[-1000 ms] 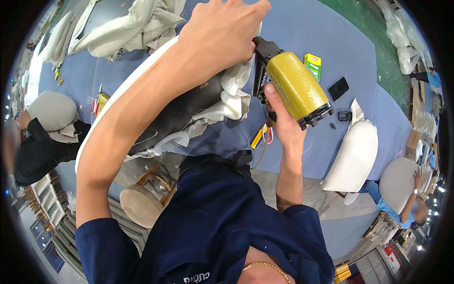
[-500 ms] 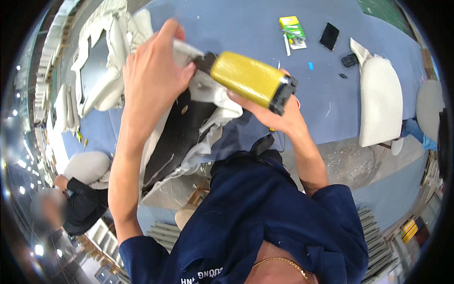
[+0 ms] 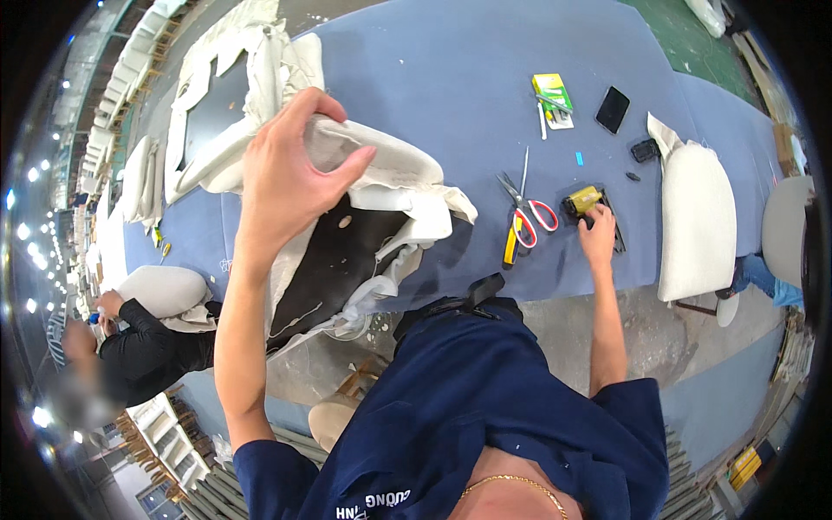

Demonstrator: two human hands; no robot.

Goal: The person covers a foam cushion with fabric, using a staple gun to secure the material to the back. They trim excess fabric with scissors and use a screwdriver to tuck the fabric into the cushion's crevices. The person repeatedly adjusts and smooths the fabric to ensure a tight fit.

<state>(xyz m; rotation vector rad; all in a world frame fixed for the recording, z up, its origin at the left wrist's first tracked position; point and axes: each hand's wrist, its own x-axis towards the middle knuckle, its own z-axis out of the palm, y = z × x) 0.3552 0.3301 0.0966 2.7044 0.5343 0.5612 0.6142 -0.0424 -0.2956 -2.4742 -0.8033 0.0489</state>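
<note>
My left hand [image 3: 299, 169] rests at the edge of a cream-upholstered seat [image 3: 381, 156], thumb and fingers apart. The seat's underside is turned up, showing a black backing [image 3: 321, 260] with loose fabric edges around it. To the right, my right hand [image 3: 596, 230] has its fingers on a yellow and black staple gun [image 3: 582, 199] lying on the blue-covered table; part of the tool is hidden by the hand. Between my hands lie scissors [image 3: 527, 217] with red and white handles, a yellow cutter knife [image 3: 510, 244] and a thin pointed tool [image 3: 524, 169].
On the blue table [image 3: 451, 69] lie a phone [image 3: 612, 110], a green-yellow packet [image 3: 553, 100], and small black parts [image 3: 645, 151]. A finished-looking cream cushion [image 3: 698, 221] stands at the right. Another upholstered piece [image 3: 212, 108] lies far left; a person in black [image 3: 156, 360] works beyond it.
My right hand has carried the staple gun from the seat's edge rightward and down onto the table. My left hand stays by the seat, its thumb now spread from the fingers.
</note>
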